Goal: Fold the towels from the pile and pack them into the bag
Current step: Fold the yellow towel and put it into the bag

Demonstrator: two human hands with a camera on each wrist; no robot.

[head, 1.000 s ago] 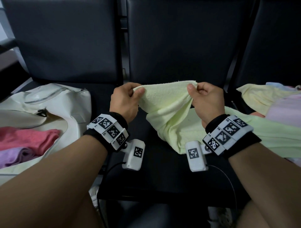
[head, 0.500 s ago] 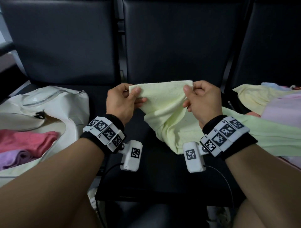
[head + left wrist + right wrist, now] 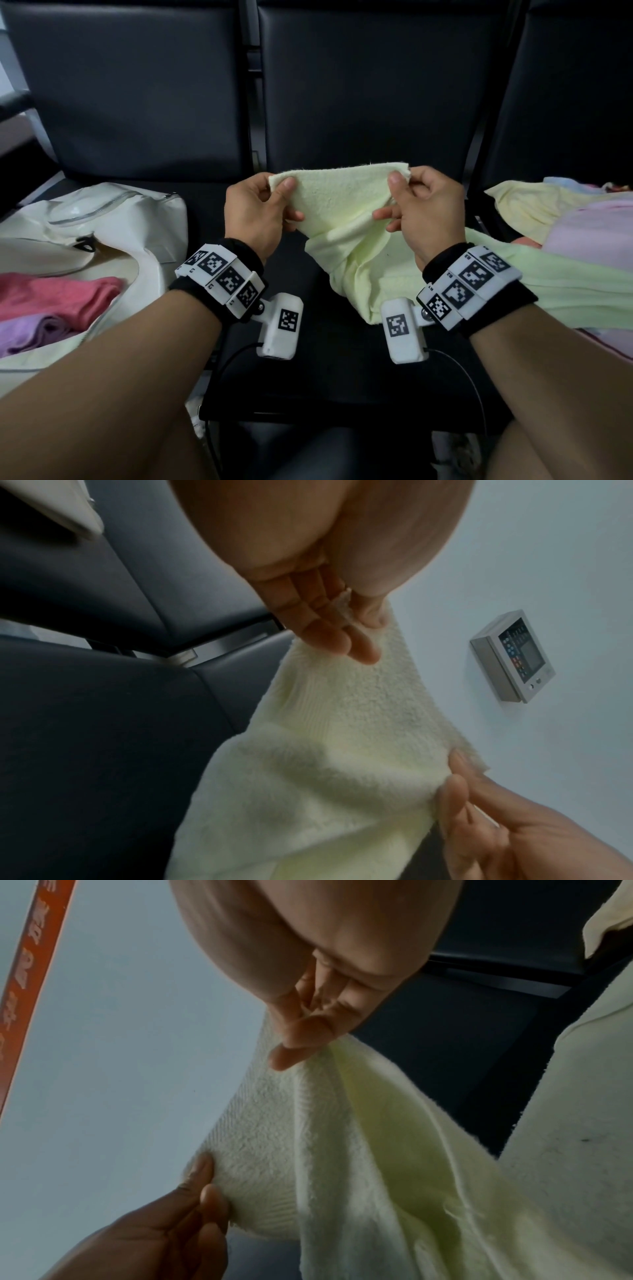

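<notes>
While left hand (image 3: 255, 214) and right hand (image 3: 423, 214) pinch yellow towel (image 3: 342, 219) | far fingers hidden.

The left hand (image 3: 255, 214) and right hand (image 3: 423, 214) each pinch an upper corner of a pale yellow towel (image 3: 346, 236), thumbs on the near face, its top edge stretched between them. The rest hangs onto the black seat (image 3: 342, 377) below the hands. Left of the left hand lies an open white bag (image 3: 113, 219) holding a pink towel (image 3: 54, 298) and a purple towel (image 3: 30, 334). Right of the right hand sits a pile of towels (image 3: 561, 240).
</notes>
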